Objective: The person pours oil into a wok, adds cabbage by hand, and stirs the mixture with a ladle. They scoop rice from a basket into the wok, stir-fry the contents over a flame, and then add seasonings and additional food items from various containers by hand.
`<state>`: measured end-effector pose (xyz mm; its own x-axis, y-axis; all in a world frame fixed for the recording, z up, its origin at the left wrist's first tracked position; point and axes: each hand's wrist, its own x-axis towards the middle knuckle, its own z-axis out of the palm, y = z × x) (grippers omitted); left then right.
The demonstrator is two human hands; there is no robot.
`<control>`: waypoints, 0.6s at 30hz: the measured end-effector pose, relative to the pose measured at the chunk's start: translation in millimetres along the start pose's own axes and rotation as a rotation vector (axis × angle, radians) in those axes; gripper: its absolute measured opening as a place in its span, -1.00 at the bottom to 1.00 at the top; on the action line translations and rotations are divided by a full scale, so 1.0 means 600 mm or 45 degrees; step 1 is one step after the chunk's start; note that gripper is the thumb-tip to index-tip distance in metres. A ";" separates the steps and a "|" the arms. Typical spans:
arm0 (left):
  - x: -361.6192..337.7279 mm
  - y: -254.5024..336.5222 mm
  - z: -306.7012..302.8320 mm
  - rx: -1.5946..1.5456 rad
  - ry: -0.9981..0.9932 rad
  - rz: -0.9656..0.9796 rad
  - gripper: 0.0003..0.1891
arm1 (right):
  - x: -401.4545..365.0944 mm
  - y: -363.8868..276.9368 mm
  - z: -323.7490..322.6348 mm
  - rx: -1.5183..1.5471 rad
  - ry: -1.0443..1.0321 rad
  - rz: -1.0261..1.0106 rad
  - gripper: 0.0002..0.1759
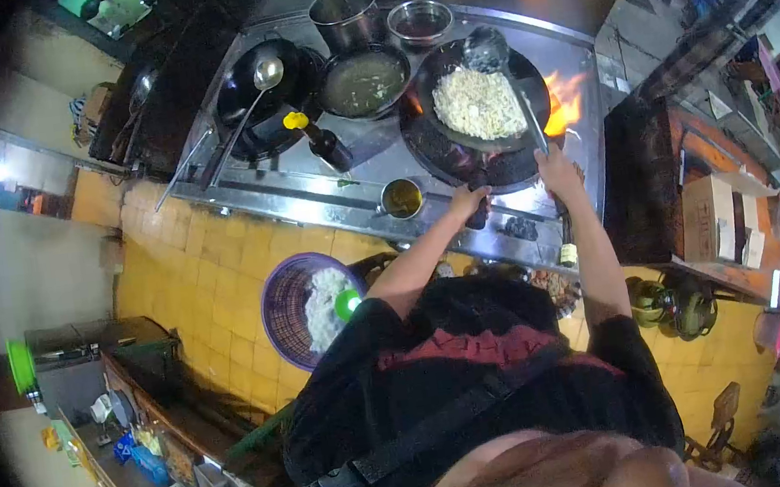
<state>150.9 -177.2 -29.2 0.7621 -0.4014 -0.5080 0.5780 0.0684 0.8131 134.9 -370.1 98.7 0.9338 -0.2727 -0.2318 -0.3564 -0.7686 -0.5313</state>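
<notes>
A black wok (526, 84) sits on the right burner, with a pale, shredded-looking food (475, 104) spread in it. My left hand (469, 203) is wrapped round the wok's dark handle (479, 218) at the near side. My right hand (560, 172) grips the long handle of a ladle (529, 112), whose dark round head lies at the wok's far rim, beside the food. Orange flames (566, 104) rise along the wok's right side.
Left of the wok stand a pan of liquid (364, 83), a dark bottle with a yellow cap (329, 146), and another wok (243, 92) with a metal ladle (268, 74). A metal cup (401, 199) is near the stove's front edge. A purple basket (274, 319) stands on the floor.
</notes>
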 end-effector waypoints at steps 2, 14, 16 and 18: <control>0.013 0.004 0.003 -0.057 0.022 -0.063 -0.84 | 0.015 0.059 0.044 -0.019 0.223 -0.046 -0.49; -0.207 0.241 0.119 -1.137 -0.255 -0.474 -0.86 | -0.198 -0.051 -0.200 -0.832 -0.222 -0.127 -0.61; -0.179 0.215 0.086 -0.891 -0.450 -0.567 -0.85 | -0.204 -0.037 -0.192 -0.751 -0.254 -0.235 -0.56; -0.124 0.152 0.048 -0.755 -0.351 -0.496 -0.86 | -0.211 -0.035 -0.189 -0.703 -0.248 -0.378 -0.50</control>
<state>138.6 -167.6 90.9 0.4156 -0.7054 -0.5741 0.9096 0.3232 0.2612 28.0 -385.0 231.7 0.9482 0.0665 -0.3106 0.0334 -0.9933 -0.1108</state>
